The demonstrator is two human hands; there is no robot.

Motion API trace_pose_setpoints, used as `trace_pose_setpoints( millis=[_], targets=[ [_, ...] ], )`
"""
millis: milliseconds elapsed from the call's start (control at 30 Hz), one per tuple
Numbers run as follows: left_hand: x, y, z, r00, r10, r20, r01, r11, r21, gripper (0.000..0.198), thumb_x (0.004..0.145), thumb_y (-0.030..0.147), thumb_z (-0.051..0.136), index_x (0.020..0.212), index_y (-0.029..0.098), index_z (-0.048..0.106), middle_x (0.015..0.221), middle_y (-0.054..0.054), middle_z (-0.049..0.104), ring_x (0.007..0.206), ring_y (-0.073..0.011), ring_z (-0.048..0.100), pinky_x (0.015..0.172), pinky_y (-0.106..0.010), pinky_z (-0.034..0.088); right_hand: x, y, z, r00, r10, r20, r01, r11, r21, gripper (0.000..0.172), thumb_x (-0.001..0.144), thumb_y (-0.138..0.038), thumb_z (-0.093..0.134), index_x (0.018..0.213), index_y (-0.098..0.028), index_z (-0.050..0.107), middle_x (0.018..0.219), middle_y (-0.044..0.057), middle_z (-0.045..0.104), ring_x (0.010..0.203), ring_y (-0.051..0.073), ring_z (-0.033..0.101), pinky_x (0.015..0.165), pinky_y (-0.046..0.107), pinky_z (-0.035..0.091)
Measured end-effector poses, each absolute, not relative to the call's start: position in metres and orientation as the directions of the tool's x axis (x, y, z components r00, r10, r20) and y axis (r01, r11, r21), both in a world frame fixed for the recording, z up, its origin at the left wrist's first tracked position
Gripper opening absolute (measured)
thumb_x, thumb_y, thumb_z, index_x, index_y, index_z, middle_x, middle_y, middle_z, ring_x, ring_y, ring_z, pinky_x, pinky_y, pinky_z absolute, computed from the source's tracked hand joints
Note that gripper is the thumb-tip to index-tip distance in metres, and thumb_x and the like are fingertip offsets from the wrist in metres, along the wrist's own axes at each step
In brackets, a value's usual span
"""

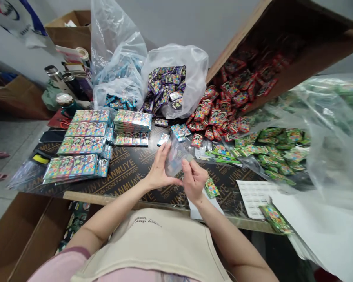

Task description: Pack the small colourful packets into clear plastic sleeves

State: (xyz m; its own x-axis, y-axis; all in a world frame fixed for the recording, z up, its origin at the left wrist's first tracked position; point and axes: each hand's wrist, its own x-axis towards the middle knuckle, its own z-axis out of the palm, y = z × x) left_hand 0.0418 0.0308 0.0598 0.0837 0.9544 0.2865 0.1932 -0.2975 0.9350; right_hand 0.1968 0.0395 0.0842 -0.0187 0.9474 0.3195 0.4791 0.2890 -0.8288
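A small clear plastic bag (176, 154) is between my two hands above the dark plywood table (132, 164). My left hand (159, 170) bears on the bag's left side, its fingers pointing away from me and its thumb reaching across toward the other hand. With curled fingers, my right hand (193, 178) pinches the bag's lower right edge. What is inside the bag is too blurred to tell. Just beyond the hands lie blue packets (181, 131) and a single red packet (197, 140). A green packet (211, 188) lies beside my right wrist on white paper.
Stacks of packet sets (73, 166) stand at left. Plastic bags hold blue packets (120, 102) and purple packets (167, 80). Red packets (220, 117) spill from a tilted cardboard box (241, 31). Green packets (279, 149) and a white label sheet (254, 196) lie at right.
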Motion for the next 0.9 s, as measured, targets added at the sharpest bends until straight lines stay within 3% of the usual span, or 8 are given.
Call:
trace_pose_setpoints(
  millis=[67,133,267,433,600,700,800,900],
  targets=[
    [0.038,0.026,0.062,0.093,0.981,0.169,-0.043,-0.165,0.985,0.110,0.054,0.051,0.083,0.147,0.024,0.030,0.150,-0.015,0.035,0.135,-0.0361,0.036,0.112,-0.050,0.029,0.175,0.032,0.089,-0.098,0.948,0.303,0.196,0.317,-0.928,0.050,0.096,-0.052,0.032,0.079,-0.020,0.066,0.067,0.004,0.061,0.061,0.017,0.057,0.063,0.032,0.047],
    [0.030,0.018,0.064,0.179,0.984,-0.010,-0.314,0.067,0.947,0.088,0.063,0.054,0.074,0.139,0.020,0.045,0.140,-0.014,0.049,0.122,-0.0346,0.051,0.102,-0.047,0.041,0.168,0.041,0.089,-0.143,0.920,0.365,0.069,0.377,-0.923,0.043,0.096,-0.051,0.036,0.097,-0.021,0.067,0.090,0.006,0.067,0.083,0.020,0.063,0.077,0.035,0.050],
    [0.021,0.002,0.065,0.341,0.909,-0.240,-0.555,0.401,0.729,0.060,0.071,0.053,0.061,0.117,0.014,0.064,0.123,-0.015,0.063,0.110,-0.0319,0.059,0.088,-0.040,0.050,0.175,0.070,0.085,-0.231,0.892,0.387,0.171,0.429,-0.887,0.029,0.089,-0.041,0.056,0.113,-0.023,0.060,0.106,0.006,0.062,0.100,0.020,0.059,0.089,0.035,0.047],
    [0.018,0.001,0.050,0.360,0.874,-0.327,-0.543,0.482,0.688,0.049,0.071,0.046,0.063,0.108,0.014,0.068,0.112,-0.014,0.068,0.097,-0.0265,0.064,0.082,-0.037,0.050,0.180,0.086,0.084,-0.411,0.870,0.272,0.278,0.404,-0.871,0.025,0.080,-0.040,0.068,0.094,-0.020,0.061,0.089,0.003,0.059,0.085,0.017,0.056,0.079,0.031,0.045],
    [0.009,0.005,0.040,0.370,0.861,-0.350,-0.451,0.495,0.742,0.063,0.060,0.036,0.075,0.120,0.022,0.062,0.103,-0.006,0.070,0.089,-0.0203,0.064,0.081,-0.032,0.049,0.186,0.092,0.085,-0.638,0.757,0.141,0.222,0.356,-0.908,0.033,0.069,-0.042,0.077,0.071,-0.018,0.053,0.070,-0.003,0.055,0.068,0.012,0.051,0.067,0.025,0.042],
    [0.005,0.002,0.043,0.382,0.852,-0.359,-0.398,0.502,0.768,0.056,0.059,0.035,0.077,0.112,0.019,0.066,0.097,-0.005,0.069,0.083,-0.0178,0.063,0.075,-0.028,0.048,0.190,0.094,0.083,-0.767,0.638,0.065,0.195,0.329,-0.924,0.033,0.068,-0.040,0.078,0.084,-0.017,0.061,0.071,-0.003,0.059,0.065,0.012,0.052,0.061,0.023,0.041],
    [0.004,-0.001,0.049,0.397,0.838,-0.373,-0.357,0.516,0.778,0.044,0.060,0.031,0.078,0.101,0.015,0.069,0.085,-0.003,0.069,0.070,-0.0130,0.059,0.065,-0.023,0.044,0.191,0.095,0.081,-0.817,0.577,0.015,0.210,0.321,-0.923,0.046,0.065,-0.039,0.080,0.104,-0.019,0.065,0.078,-0.002,0.065,0.067,0.013,0.056,0.061,0.024,0.044],
    [0.005,0.001,0.053,0.344,0.868,-0.357,-0.331,0.468,0.819,0.035,0.062,0.029,0.076,0.093,0.012,0.071,0.081,-0.003,0.070,0.069,-0.0137,0.059,0.067,-0.023,0.043,0.191,0.097,0.077,-0.757,0.650,0.070,0.201,0.333,-0.921,0.051,0.064,-0.040,0.081,0.109,-0.021,0.068,0.084,0.001,0.067,0.076,0.017,0.060,0.072,0.030,0.048]
  ],
)
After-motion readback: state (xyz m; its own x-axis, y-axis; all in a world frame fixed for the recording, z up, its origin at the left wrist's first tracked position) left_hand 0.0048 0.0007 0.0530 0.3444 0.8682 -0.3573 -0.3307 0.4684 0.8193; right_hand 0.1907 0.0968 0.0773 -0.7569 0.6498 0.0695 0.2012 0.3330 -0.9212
